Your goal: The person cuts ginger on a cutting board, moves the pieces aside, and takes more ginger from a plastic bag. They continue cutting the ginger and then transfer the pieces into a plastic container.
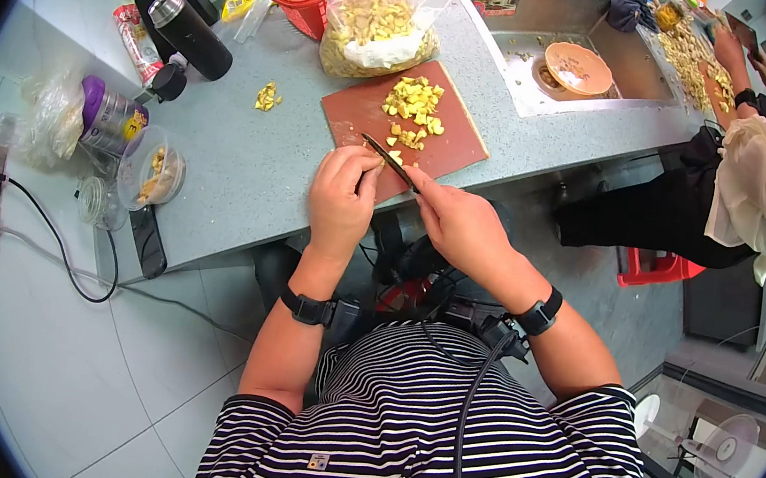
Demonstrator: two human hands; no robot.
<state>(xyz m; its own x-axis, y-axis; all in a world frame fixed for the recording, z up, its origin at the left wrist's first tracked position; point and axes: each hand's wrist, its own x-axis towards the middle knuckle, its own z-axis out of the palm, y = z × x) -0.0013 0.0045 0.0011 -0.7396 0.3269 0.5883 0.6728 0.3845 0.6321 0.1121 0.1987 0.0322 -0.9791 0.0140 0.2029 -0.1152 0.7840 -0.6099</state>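
Note:
My right hand (461, 221) is wrapped round the handle of a dark-bladed knife (387, 157), which slants across the near edge of a reddish-brown cutting board (456, 139). Close beside the blade, my left hand (343, 192) has its fingers curled and pressed together; whatever they hold is hidden. Small yellow pieces show at the blade. Further up the board lies a pile of chopped yellow pieces (413, 99) that look like ginger. Behind the board stands a clear zip bag (378, 35) full of similar pieces.
A sink (519, 42) with an orange bowl (580, 68) lies right of the board. Left are a black thermos (193, 38), a few yellow pieces (268, 96), a plastic tub (150, 170) and a phone (147, 241). At far right another person (759, 169) stands by the counter.

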